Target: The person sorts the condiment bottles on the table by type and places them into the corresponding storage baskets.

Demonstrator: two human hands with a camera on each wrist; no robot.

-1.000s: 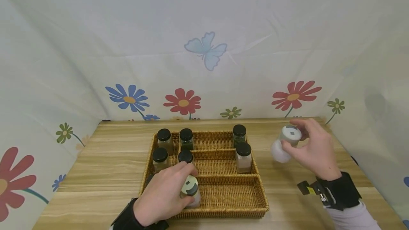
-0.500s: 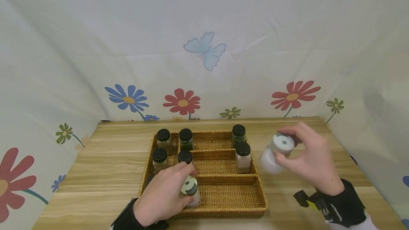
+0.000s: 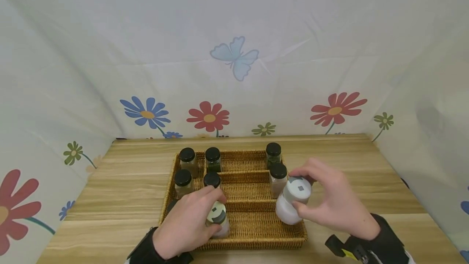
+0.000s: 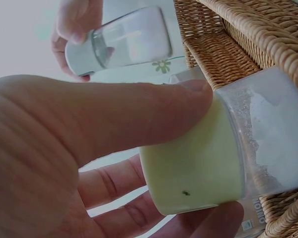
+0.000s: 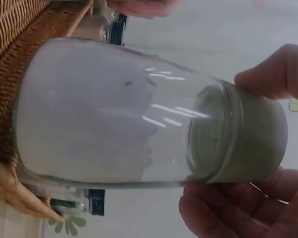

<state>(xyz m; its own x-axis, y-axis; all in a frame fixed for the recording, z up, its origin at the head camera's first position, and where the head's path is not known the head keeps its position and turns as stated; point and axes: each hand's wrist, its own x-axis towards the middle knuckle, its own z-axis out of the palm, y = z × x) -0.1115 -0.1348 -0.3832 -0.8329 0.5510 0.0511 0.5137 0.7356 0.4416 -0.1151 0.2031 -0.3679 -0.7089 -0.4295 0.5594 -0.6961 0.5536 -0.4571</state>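
Observation:
My left hand [image 3: 188, 221] grips a seasoning shaker with a pale green lid [image 4: 198, 163] around that lid. White contents fill part of its clear body, which stands in the front compartment of the wicker basket [image 3: 256, 241]. In my right hand [image 3: 335, 205], thumb and fingers pinch the grey-white lid of a glass shaker [image 5: 104, 114], also with white contents. That shaker is slightly tilted over the right end of the front compartment. From the head view I cannot tell whether its base touches the wicker.
Several black-lidded jars share the basket: one jar [image 3: 188, 160] at back left, another jar [image 3: 273, 155] at back right, and a jar with pale contents [image 3: 278, 180] right beside the right-hand shaker. The wooden table [image 3: 91, 199] surrounds the basket; a floral cloth [image 3: 234, 23] hangs behind.
My right hand has carried its glass shaker leftward and toward me, from above the table at the right to over the basket's front compartment. The left hand stays in place.

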